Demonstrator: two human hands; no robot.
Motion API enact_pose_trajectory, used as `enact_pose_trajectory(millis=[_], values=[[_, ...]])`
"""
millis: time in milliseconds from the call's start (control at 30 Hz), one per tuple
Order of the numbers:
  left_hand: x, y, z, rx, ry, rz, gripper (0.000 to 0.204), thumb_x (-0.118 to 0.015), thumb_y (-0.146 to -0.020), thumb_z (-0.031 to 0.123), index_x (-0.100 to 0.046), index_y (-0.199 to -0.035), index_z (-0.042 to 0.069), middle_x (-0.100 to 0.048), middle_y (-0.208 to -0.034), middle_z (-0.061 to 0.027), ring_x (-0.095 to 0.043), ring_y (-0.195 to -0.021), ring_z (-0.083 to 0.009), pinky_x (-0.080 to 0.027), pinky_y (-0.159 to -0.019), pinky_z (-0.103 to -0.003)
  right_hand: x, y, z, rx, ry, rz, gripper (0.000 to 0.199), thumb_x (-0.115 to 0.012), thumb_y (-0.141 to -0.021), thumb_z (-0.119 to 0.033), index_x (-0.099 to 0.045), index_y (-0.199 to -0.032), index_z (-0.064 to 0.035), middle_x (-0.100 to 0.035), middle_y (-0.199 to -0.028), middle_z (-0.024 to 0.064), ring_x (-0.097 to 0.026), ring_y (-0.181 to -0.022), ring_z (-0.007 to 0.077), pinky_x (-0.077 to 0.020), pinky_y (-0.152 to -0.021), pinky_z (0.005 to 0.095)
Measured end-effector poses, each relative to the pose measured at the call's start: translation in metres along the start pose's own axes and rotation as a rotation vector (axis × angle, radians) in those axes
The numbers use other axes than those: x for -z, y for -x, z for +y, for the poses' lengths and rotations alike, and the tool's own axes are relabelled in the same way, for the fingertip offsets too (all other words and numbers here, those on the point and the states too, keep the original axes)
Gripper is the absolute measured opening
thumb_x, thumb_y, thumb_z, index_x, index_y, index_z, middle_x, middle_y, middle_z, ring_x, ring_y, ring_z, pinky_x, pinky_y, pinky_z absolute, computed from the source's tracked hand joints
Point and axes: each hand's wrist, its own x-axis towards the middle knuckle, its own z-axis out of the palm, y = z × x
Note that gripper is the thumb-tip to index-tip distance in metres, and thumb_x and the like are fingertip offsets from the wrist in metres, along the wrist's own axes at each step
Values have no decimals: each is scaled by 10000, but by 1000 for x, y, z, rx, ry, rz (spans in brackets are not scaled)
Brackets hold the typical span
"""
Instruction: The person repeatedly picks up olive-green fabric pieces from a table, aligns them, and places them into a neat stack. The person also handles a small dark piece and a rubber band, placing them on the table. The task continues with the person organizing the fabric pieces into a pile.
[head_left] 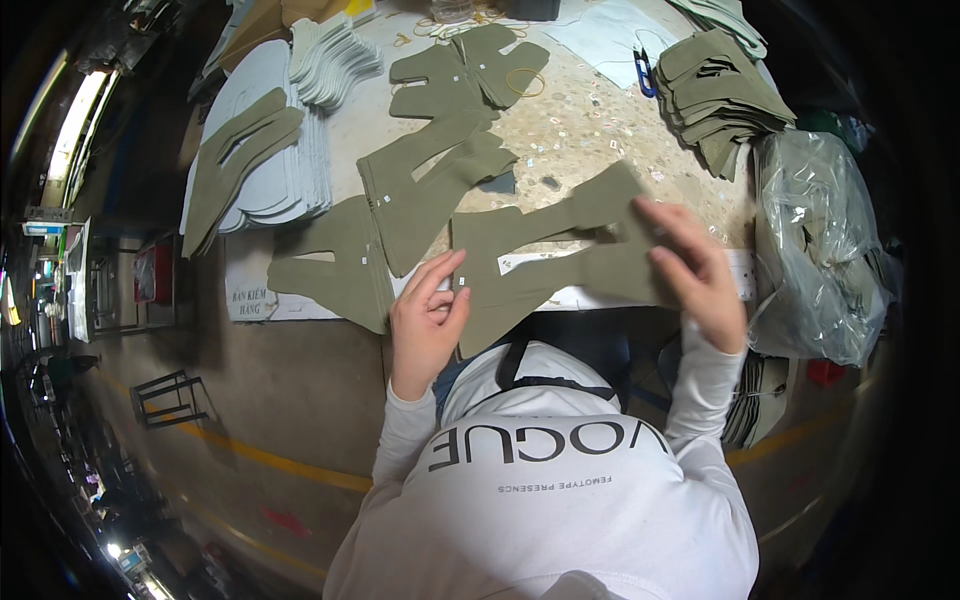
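Observation:
An olive-green cut fabric piece (540,270) with a long slot spans the space between my two hands at the table's near edge. My left hand (425,325) is closed at its left edge, thumb and curled fingertips by a small white sticker. My right hand (705,280) has the right end between thumb and fingers; that end is slightly blurred. More olive pieces (345,255) with slots and small stickers lie to the left, some overlapping. Farther back is another olive group (440,75), with a yellow rubber band (525,82) at its right part.
Pale stacked pieces (265,150) stand at the left, with olive strips (235,165) on top. Back right lie blue thread snips (643,72) and an olive stack (715,90). A clear plastic bag (820,250) hangs at the table's right side. A small metal stool (172,400) stands lower left.

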Motion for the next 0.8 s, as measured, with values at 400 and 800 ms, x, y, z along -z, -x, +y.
enact_pose_trajectory(millis=[400,800], values=[[-12,3,23,-62,-165,31,466,-633,-834,-53,-586,-1294,4,-564,-1301,-161,-679,-808,-120,-586,-621,-245,-45,-12,-40,7,599,45,635,-605,-652,110,-526,-1277,33,-544,-1145,248,-648,-861,404,-546,-739,438],[-12,6,14,-111,-190,68,558,-644,-843,-49,-504,-1378,27,-585,-1267,-184,-707,-892,-219,-586,-636,-268,-149,-12,-52,248,352,-123,561,-621,-730,48,-475,-1267,122,-525,-983,231,-639,-795,375,-560,-648,410]])
